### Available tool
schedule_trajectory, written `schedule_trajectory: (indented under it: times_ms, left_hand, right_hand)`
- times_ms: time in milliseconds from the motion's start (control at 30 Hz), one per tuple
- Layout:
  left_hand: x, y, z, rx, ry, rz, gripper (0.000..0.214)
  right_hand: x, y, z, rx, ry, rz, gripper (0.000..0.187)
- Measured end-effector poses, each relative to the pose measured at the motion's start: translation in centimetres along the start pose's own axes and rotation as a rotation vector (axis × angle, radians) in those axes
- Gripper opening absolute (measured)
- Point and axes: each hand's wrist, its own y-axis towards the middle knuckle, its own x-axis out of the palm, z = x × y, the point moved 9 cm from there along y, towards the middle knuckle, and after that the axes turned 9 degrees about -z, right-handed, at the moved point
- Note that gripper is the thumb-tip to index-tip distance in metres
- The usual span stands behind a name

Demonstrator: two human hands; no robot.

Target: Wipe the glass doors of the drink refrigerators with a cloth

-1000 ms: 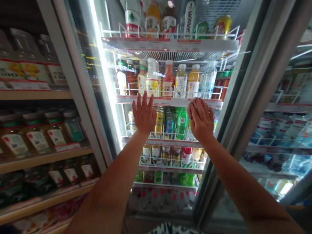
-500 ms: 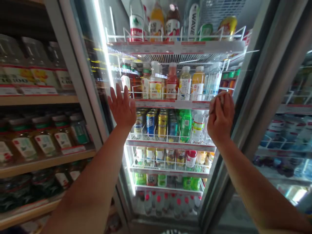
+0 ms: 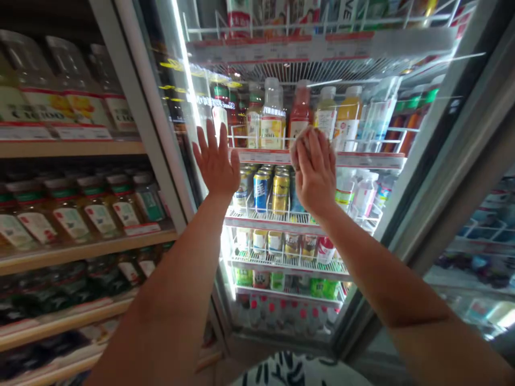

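Note:
Fingers spread, my left hand (image 3: 218, 166) lies flat against the glass door (image 3: 173, 147) of a lit drink cooler, on its left side. My right hand (image 3: 317, 179) presses a crumpled greyish-brown cloth (image 3: 298, 153) to the glass near the middle. Its fingers bend over the cloth, which shows past the fingertips and at the left edge. Behind the glass, the right hand overlaps a red-drink bottle (image 3: 301, 104) and the shelf edge below it. Blue and gold cans (image 3: 280, 194) stand behind the glass, between the two hands.
Open wooden shelves (image 3: 72, 147) with rows of bottles stand on the left. Metal door framing (image 3: 450, 182) runs down the right, with another stocked cooler beyond it. Wire racks (image 3: 281, 261) inside hold bottles and cans. Patterned clothing (image 3: 289, 370) shows at the bottom.
My right hand has moved left with the cloth, from the door's right side to near its middle. The left hand stays spread on the glass. The view has shifted slightly.

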Motion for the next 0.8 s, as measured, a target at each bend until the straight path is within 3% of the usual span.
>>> schedule_trajectory:
  times_ms: [100, 167, 333, 533, 700, 800]
  left_hand:
    - [-0.1, -0.1, 0.2, 0.007, 0.019, -0.003, 0.069]
    - [-0.1, -0.1, 0.2, 0.012, 0.003, -0.002, 0.068]
    - [0.1, -0.1, 0.0, 0.019, 0.017, 0.021, 0.071]
    - [0.3, 0.0, -0.1, 0.017, 0.059, 0.023, 0.070]
    - [0.0, -0.1, 0.0, -0.035, 0.004, -0.021, 0.065]
    - [-0.2, -0.1, 0.1, -0.051, 0.001, -0.021, 0.064]
  right_hand:
    - [1.9, -2.3, -2.9, -0.108, -0.001, -0.093, 0.053]
    - [2.3, -2.0, -4.1, -0.129, 0.000, -0.121, 0.052]
    - [2.0, 1.2, -4.7, -0.047, 0.033, -0.123, 0.055]
    - [3.7, -1.1, -6.6, -0.187, 0.035, -0.228, 0.053]
    - [2.2, 0.6, -4.9, -0.142, 0.053, -0.161, 0.054]
    - [2.1, -0.1, -4.1, -0.104, 0.062, -0.152, 0.055]
